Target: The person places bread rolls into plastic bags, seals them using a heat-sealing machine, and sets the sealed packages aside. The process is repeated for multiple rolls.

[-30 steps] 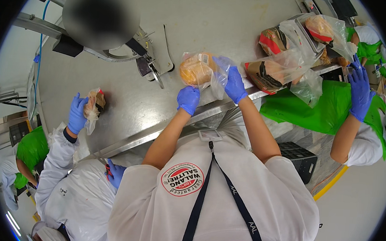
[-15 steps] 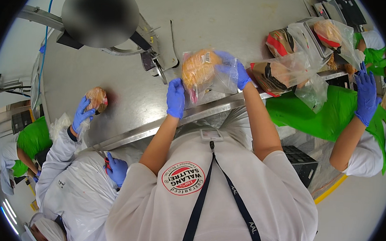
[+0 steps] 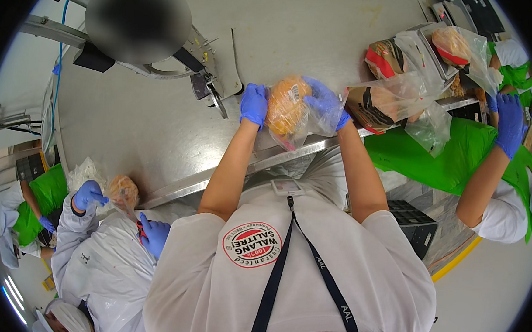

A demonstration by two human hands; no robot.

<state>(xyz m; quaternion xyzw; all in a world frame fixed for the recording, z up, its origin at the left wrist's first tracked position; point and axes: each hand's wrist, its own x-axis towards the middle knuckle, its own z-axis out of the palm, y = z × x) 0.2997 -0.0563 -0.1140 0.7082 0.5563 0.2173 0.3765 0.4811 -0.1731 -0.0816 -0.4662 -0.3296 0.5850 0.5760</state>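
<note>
Between my two blue-gloved hands, over the steel table [image 3: 177, 124], is a clear plastic bag [image 3: 295, 140] holding a round, orange-brown piece of food [image 3: 286, 106]. A small printed label shows on its upper right. My left hand [image 3: 254, 106] is closed at the left side of the bag, its fingertips partly hidden. My right hand [image 3: 323, 99] grips the piece from the right, with loose clear film over the glove and wrist; whether the hand is inside the bag I cannot tell.
A metal clipping machine [image 3: 207, 83] stands left of my hands. Right are several bagged brown-and-red packs [image 3: 373, 102], a scale [image 3: 434, 54] and a gloved co-worker's hand [image 3: 511, 123]. At left, another co-worker's gloved hands [image 3: 155, 233] work with red-handled scissors and a bagged piece [image 3: 123, 192].
My left hand has moved up and right, and the bagged piece has shifted right. My right hand lies further over the piece. The left co-worker's bagged piece has come closer to their body.
</note>
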